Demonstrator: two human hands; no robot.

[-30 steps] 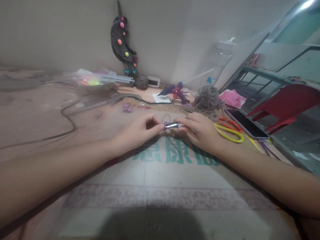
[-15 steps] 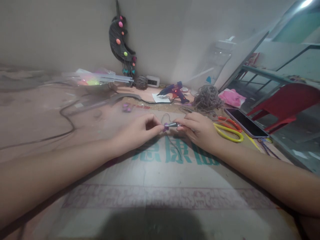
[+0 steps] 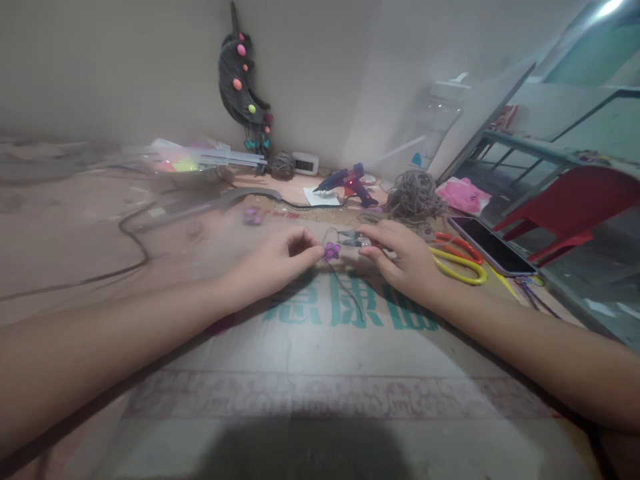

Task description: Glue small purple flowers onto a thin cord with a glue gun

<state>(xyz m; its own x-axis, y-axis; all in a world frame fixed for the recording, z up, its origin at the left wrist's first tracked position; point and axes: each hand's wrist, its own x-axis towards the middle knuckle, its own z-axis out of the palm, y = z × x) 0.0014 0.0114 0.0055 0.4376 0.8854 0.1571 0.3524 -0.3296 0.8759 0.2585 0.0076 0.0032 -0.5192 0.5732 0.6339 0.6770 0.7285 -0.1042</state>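
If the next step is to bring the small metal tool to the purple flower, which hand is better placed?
Probably the right hand: it holds the small metal tool, pointing towards the purple flower, which the left hand holds.

The flower point(image 3: 332, 251) is showing purple, the far-right chair point(image 3: 587, 203) red; cardboard point(image 3: 320, 350) is bearing teal characters point(image 3: 370, 317) and purplish scrollwork point(image 3: 330, 393).

You are facing a plain grey wall point(image 3: 325, 73), which is rising behind the pinkish tabletop point(image 3: 65, 243). To your right, a red chair point(image 3: 590, 203) is standing on the grey floor point(image 3: 590, 283) near a blue-green table point(image 3: 533, 147), while a bright light point(image 3: 610, 8) is glaring above.
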